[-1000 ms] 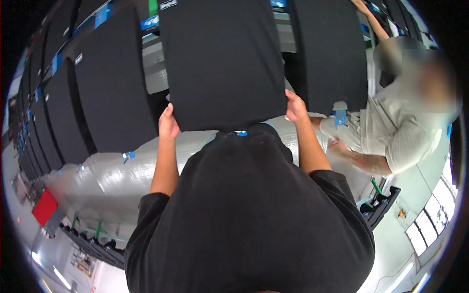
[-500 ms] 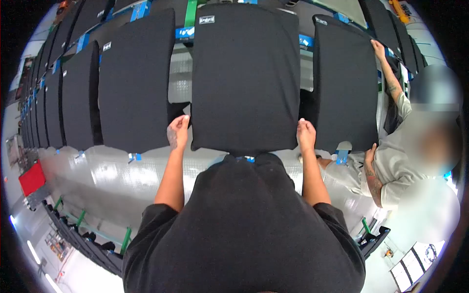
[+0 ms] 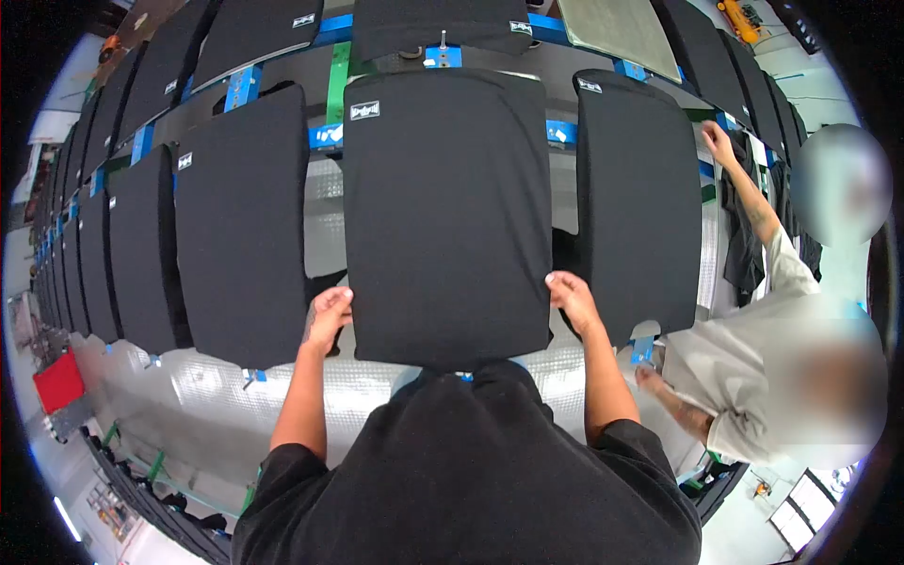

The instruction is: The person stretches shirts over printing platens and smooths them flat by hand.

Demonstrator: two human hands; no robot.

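A black garment (image 3: 447, 217) lies stretched flat over the board in front of me, with a small white label at its upper left. My left hand (image 3: 330, 315) pinches the garment's left edge near the lower corner. On the opposite edge, my right hand (image 3: 572, 299) has its thumb and fingers closed on the fabric. Another black-covered board (image 3: 240, 226) lies to the left, and a further one (image 3: 638, 207) to the right.
At the right, a co-worker in a light shirt (image 3: 744, 377) reaches toward the neighbouring boards. Blue brackets (image 3: 326, 137) and a green bar (image 3: 338, 83) join the rack. A bare board (image 3: 619, 36) is at the upper right. Silvery sheeting (image 3: 217, 386) lies below.
The boards appear lower in view, showing more of the rack beyond. Both my hands have stayed at the garment's side edges. The co-worker's lower hand has moved off the right board's edge.
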